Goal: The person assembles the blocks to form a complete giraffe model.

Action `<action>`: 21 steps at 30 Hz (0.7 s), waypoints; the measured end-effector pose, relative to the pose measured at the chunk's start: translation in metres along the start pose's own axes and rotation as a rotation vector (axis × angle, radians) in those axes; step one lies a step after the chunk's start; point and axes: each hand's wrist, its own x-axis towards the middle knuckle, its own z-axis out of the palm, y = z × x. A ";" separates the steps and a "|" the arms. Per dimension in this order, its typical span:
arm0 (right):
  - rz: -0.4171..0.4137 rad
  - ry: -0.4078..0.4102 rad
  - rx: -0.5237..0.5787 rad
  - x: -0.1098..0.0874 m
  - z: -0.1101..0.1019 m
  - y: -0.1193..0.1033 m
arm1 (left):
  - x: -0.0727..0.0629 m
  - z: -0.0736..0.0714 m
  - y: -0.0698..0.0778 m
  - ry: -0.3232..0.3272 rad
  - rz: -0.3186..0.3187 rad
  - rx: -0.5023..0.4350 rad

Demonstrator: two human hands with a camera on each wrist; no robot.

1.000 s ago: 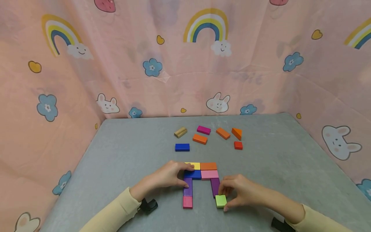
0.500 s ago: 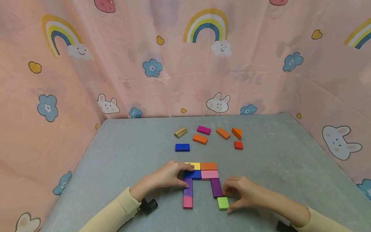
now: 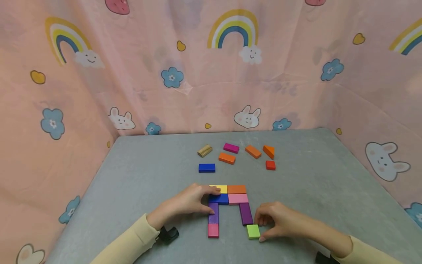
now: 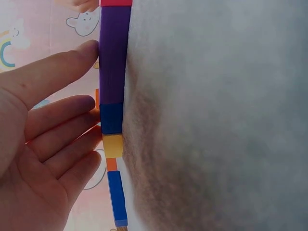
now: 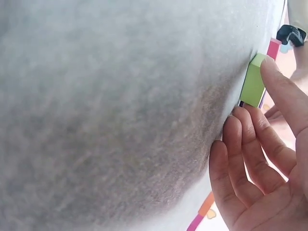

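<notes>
Head view, clock centred on the block outline: lime block point(image 3: 253, 231) at 4 o'clock, below a slanted dark-purple bar point(image 3: 245, 213). Right hand point(image 3: 275, 220) appears to pinch it lightly at the edges. Left hand point(image 3: 194, 199) at 9–10, fingers relaxed, steadying the violet bar point(image 3: 213, 218) and blue block point(image 3: 221, 199). Judged step: aligning the right leg; next move calls for a small squaring nudge.

Left wrist: violet bar at 11 o'clock, long, smooth; fingers slightly spread.

Right wrist: lime block between 2 and 3, thick, crisp-edged, matt; worktop point(image 3: 141, 165) grey, felt-like.
</notes>
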 end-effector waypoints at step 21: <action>0.074 -0.011 -0.012 0.008 0.000 -0.003 | 0.000 0.000 0.000 -0.004 0.003 0.007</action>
